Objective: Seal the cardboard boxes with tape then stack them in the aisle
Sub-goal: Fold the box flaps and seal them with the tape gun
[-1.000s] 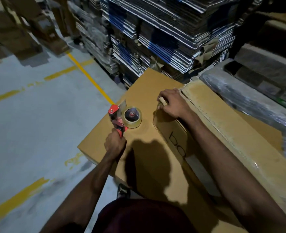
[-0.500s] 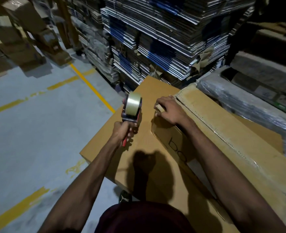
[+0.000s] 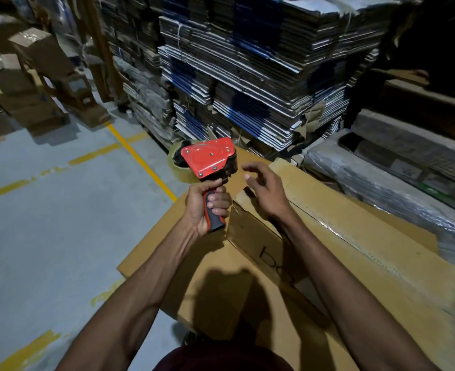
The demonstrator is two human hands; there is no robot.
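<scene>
Gripping the red-and-black handle of a red tape dispenser (image 3: 209, 159), the left hand (image 3: 206, 207) holds it raised above a large flat cardboard box (image 3: 194, 263), its clear tape roll (image 3: 177, 167) on the far side. Just beside it, the right hand (image 3: 265, 188) hovers with fingers loosely spread, holding nothing, over the near corner of a long cardboard box (image 3: 355, 236) lying on the flat one. Bundled flattened cartons (image 3: 261, 76) stack up behind; yellow lines (image 3: 140, 159) cross the grey floor (image 3: 47, 223) at left.
</scene>
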